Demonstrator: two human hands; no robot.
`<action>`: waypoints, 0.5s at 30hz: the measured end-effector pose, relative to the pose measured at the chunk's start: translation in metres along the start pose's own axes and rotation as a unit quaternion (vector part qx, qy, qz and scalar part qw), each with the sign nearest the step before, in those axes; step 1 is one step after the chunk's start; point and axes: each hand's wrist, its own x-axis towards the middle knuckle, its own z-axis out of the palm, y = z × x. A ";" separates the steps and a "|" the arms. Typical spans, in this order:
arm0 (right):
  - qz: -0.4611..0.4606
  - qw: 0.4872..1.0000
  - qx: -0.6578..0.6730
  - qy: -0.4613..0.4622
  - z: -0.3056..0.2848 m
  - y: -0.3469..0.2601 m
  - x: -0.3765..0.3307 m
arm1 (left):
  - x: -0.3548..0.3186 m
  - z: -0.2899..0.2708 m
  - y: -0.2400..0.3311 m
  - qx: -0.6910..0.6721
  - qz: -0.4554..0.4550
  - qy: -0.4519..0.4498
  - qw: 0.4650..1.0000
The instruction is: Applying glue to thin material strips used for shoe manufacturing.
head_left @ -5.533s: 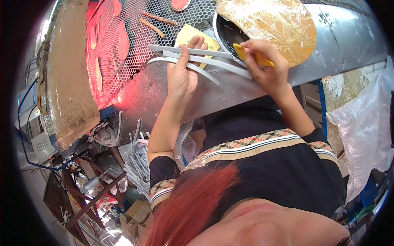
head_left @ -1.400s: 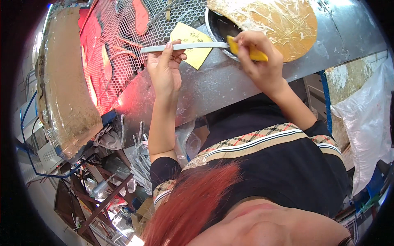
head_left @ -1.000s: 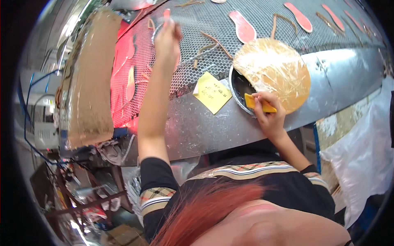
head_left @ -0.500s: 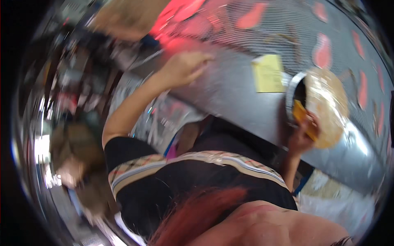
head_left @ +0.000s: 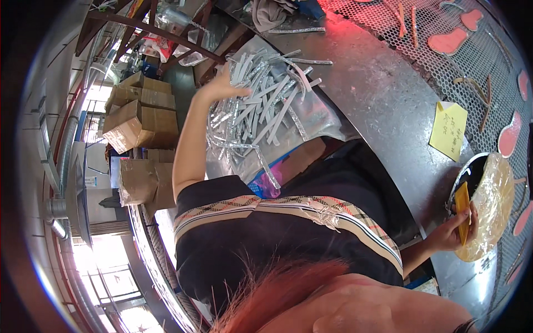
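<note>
So here's where it stands — loads left, by the look of it. The left hand (head_left: pixel 225 87) is open with the fingers loosely spread, over the near-left side of a big messy heap of grey and silvery strips (head_left: pixel 270 102) (it's blurry, so I can't tell if it's touching any). No strip shows clearly in its grip. The heap sits on clear plastic (head_left: pixel 322 116), right beside the metal table (head_left: pixel 366 83).

Right hand (head_left: pixel 459 227) has its fingers closed around a flat yellow tool (head_left: pixel 462 201), at the edge of a dark-insided pot (head_left: pixel 464 170) that's partly covered by a round amber lid (head_left: pixel 493 213).

As for what's done: some thin tan strips (head_left: pixel 401 22) lie apart on the mesh (head_left: pixel 433 69), among pink sole-shaped pieces (head_left: pixel 447 41). Whether they came from the same batch, no idea — but I'd guess the bulk is unhandled, given that heap.
</note>
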 end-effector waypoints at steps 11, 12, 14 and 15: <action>0.017 1.000 -0.015 0.000 0.001 0.003 -0.002 | -0.009 -0.013 0.013 -0.030 -0.069 0.023 0.997; 0.006 1.000 -0.023 -0.002 0.001 0.004 -0.002 | -0.007 -0.016 0.002 -0.050 -0.060 0.026 0.997; -0.003 0.999 -0.034 -0.010 -0.001 0.005 -0.001 | -0.008 -0.017 -0.009 -0.020 -0.067 0.048 0.996; -0.019 0.999 -0.041 -0.015 -0.003 0.006 0.000 | -0.009 -0.020 -0.016 -0.029 -0.041 0.105 0.993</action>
